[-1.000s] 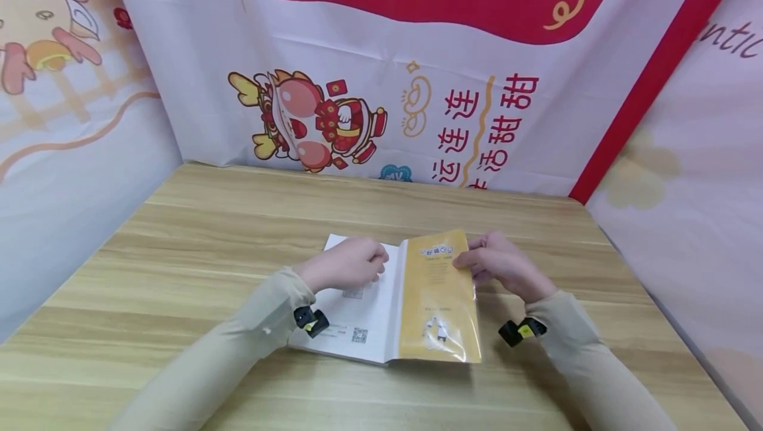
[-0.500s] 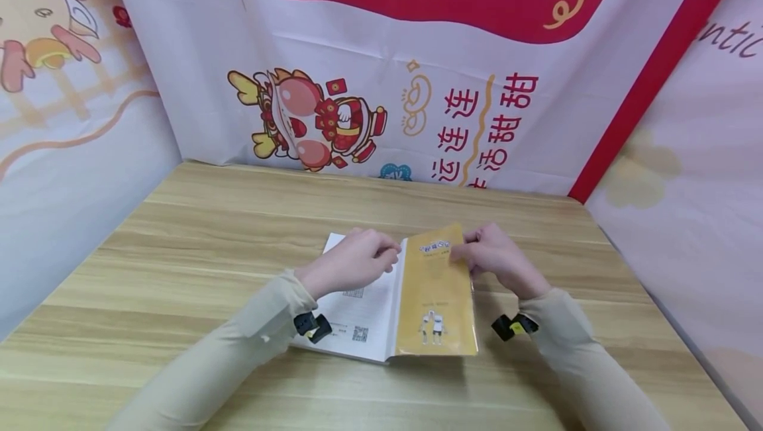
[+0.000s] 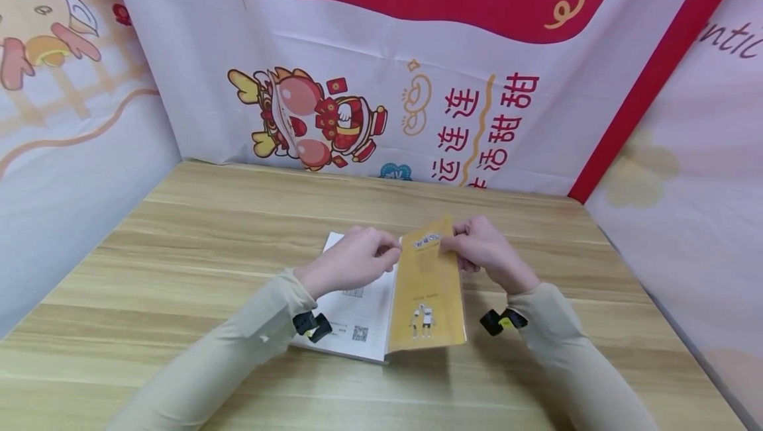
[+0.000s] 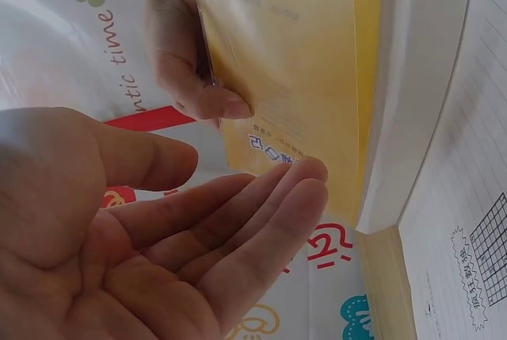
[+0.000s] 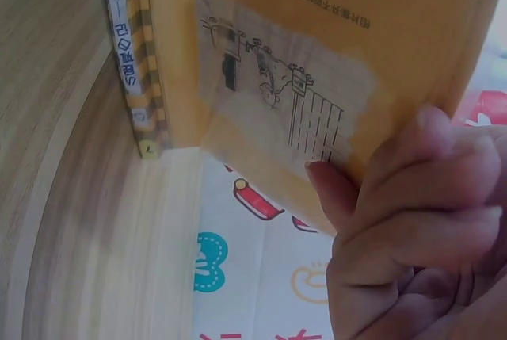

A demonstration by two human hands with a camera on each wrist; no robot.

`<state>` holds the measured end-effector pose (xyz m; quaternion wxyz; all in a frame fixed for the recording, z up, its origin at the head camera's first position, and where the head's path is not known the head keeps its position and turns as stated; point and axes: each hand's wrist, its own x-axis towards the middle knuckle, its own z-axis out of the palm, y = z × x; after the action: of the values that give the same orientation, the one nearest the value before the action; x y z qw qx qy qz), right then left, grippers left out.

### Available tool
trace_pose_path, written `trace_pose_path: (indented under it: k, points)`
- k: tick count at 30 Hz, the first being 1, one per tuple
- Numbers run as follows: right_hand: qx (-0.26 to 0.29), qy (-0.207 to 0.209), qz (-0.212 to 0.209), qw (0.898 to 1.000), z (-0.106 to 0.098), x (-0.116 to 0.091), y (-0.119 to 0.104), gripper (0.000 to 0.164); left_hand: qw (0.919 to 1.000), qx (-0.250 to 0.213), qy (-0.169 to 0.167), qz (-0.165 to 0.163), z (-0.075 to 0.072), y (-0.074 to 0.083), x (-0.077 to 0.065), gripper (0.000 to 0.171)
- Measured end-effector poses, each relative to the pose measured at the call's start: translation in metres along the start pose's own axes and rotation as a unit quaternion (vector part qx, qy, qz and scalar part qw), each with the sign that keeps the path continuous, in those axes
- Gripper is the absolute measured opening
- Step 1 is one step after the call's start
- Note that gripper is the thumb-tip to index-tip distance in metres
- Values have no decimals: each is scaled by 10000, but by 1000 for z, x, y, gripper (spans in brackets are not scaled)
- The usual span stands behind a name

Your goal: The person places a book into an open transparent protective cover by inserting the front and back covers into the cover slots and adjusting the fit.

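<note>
A book with a white page facing up rests on the table, its yellow cover raised at a slant on the right. My right hand pinches the outer edge of that cover near its far corner, thumb on the inner side. My left hand hovers over the page by the fold, fingers loosely bent and holding nothing. In the left wrist view its fingertips overlap the cover. The right wrist view shows the cover's outside with a line drawing and the striped spine.
The wooden table extends around the book on all sides. Behind it hangs a white and red printed cloth, with more printed cloth at the sides. Black wrist cameras sit on both sleeves.
My right hand has moved left and slightly away from me, lifting the yellow cover more upright toward the page. My left hand has shifted a little right toward the fold.
</note>
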<state>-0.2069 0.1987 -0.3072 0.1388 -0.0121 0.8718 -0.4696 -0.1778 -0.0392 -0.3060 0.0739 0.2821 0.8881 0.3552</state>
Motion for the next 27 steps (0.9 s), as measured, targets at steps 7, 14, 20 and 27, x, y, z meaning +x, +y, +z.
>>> trace_pose_path:
  k: [7, 14, 20, 27]
  points:
    - [123, -5, -77, 9999, 6, 1, -3, 15, 9999, -154, -15, -62, -2, 2, -2, 21]
    - [189, 21, -269, 9995, 16, 4, -9, 13, 9996, -79, 194, 185, 1, 3, 0, 23]
    - [188, 127, -288, 9993, 23, 4, -14, 15, 9983, 52, 490, 316, 1, 6, 0, 35]
    - [206, 111, -309, 9992, 29, 4, -20, 18, 9926, 822, 795, 402, 1, 11, -4, 42]
